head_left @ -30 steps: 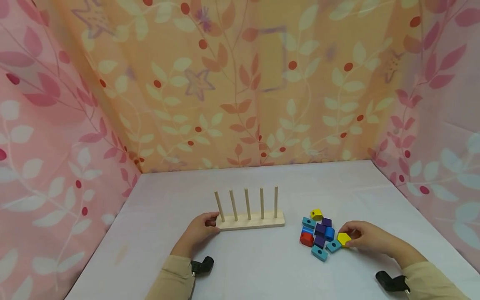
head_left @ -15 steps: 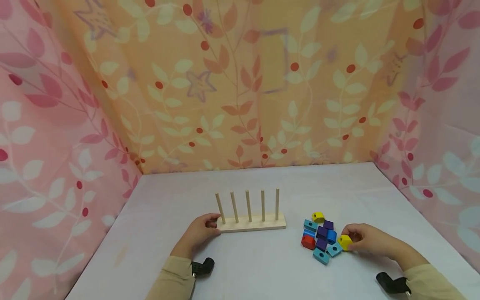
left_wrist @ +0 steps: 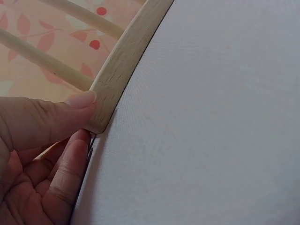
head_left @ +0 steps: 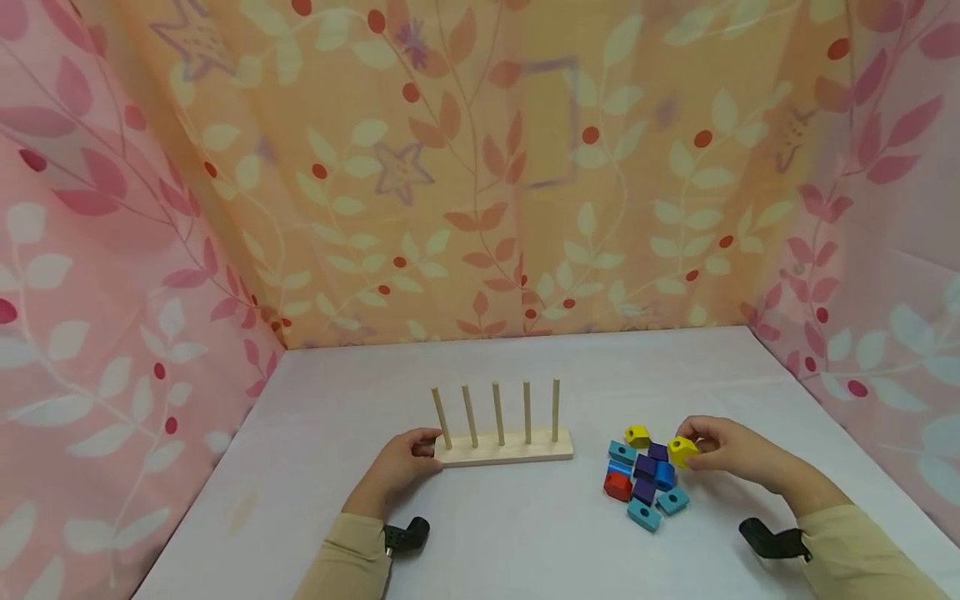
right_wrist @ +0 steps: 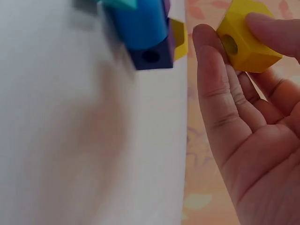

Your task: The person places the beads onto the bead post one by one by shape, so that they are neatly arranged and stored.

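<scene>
A pale wooden peg board (head_left: 502,452) with several upright pegs stands mid-table. My left hand (head_left: 399,464) grips its left end; in the left wrist view the thumb lies on the front of the base (left_wrist: 110,93) and the fingers curl behind its end. A yellow hexagonal bead (head_left: 682,452) with a hole is pinched between thumb and fingers of my right hand (head_left: 738,450), above the table beside the bead pile. The right wrist view shows the yellow bead (right_wrist: 248,37) close up, its hole facing the fingers.
Just left of the right hand lies a cluster of beads: a yellow one (head_left: 637,436), a red one (head_left: 618,486), blue ones (head_left: 664,476), purple ones (head_left: 644,492) and light-blue blocks (head_left: 643,515). Patterned cloth (head_left: 480,167) walls in the white table (head_left: 337,400) at back and sides.
My right hand has lifted the yellow bead off the table, moving it up and slightly left, and the bead has turned. My left hand stays on the peg board.
</scene>
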The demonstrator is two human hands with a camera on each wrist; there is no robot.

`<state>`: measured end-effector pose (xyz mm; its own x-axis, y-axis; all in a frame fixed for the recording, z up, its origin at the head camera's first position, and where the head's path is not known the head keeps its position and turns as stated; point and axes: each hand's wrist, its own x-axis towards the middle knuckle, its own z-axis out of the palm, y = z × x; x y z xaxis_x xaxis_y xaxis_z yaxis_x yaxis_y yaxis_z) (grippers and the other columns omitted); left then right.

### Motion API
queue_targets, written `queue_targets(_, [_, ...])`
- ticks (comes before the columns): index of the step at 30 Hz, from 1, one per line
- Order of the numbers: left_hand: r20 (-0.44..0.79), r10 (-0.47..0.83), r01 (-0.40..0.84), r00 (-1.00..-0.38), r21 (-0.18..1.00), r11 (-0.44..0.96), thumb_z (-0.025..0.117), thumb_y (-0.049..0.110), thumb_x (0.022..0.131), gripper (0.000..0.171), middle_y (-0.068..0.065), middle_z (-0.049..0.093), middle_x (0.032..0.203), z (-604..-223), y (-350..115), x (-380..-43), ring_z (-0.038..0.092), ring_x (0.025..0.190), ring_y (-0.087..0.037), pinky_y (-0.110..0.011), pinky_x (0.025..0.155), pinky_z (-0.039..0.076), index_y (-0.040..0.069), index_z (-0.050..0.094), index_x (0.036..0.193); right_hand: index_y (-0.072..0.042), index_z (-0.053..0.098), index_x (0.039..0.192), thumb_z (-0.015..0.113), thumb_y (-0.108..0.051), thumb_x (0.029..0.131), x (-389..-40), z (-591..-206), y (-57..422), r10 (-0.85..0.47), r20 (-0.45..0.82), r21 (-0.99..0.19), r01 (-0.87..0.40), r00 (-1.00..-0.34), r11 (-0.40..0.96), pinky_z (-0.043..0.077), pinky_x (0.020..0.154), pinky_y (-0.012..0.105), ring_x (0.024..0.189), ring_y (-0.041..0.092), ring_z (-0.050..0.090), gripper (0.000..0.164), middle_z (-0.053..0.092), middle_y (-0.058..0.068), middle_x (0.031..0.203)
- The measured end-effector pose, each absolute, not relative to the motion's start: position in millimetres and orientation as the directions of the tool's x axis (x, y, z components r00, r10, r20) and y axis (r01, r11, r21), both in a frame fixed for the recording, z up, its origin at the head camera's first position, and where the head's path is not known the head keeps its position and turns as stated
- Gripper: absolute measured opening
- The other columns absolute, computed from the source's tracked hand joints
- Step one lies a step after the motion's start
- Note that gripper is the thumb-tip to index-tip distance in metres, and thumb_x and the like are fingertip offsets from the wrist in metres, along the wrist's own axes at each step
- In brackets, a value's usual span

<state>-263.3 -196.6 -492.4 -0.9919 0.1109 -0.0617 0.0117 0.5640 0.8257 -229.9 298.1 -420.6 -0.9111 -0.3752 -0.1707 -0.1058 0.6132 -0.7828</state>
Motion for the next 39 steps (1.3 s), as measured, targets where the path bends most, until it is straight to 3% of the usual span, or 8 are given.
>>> queue_targets(21, [-0.051, 0.098, 0.015, -0.994, 0.815, 0.580, 0.077, 0.009, 0.069, 0.052, -0.001, 0.062, 0.091, -492, -195, -261, 0.054, 0.083, -0.015, -0.032, 0.074, 0.043, 0.012, 0.061, 0.119, -0.004, 0.054, 0.103, 0.067, -0.019, 0.083, -270, -354, 229, -0.455, -0.007, -0.822, -0.254, -0.890, 0.510, 0.050, 0.081, 0.035, 0.092, 0.027, 0.058, 0.028, 0.058, 0.012, 0.101])
queue_targets(31, [-0.015, 0.089, 0.041, -0.996, 0.804, 0.593, 0.078, 0.009, 0.069, 0.052, -0.001, 0.061, 0.091, -494, -199, -263, 0.054, 0.083, -0.013, -0.030, 0.074, 0.043, 0.012, 0.062, 0.119, -0.002, 0.055, 0.106, 0.067, -0.017, 0.083, -287, -339, 186, -0.476, 0.098, -0.865, -0.312, -0.874, 0.394, 0.049, 0.079, 0.028, 0.092, 0.032, 0.056, 0.030, 0.058, 0.014, 0.100])
queue_targets(39, [-0.028, 0.090, 0.031, -0.996, 0.808, 0.589, 0.077, 0.009, 0.070, 0.052, 0.000, 0.062, 0.089, -493, -196, -263, 0.053, 0.083, -0.013, -0.031, 0.074, 0.043, 0.012, 0.061, 0.120, -0.001, 0.055, 0.109, 0.065, -0.013, 0.085, -293, -326, 152, -0.502, 0.143, -0.876, -0.345, -0.853, 0.336, 0.048, 0.081, 0.027, 0.092, 0.025, 0.056, 0.029, 0.057, 0.014, 0.103])
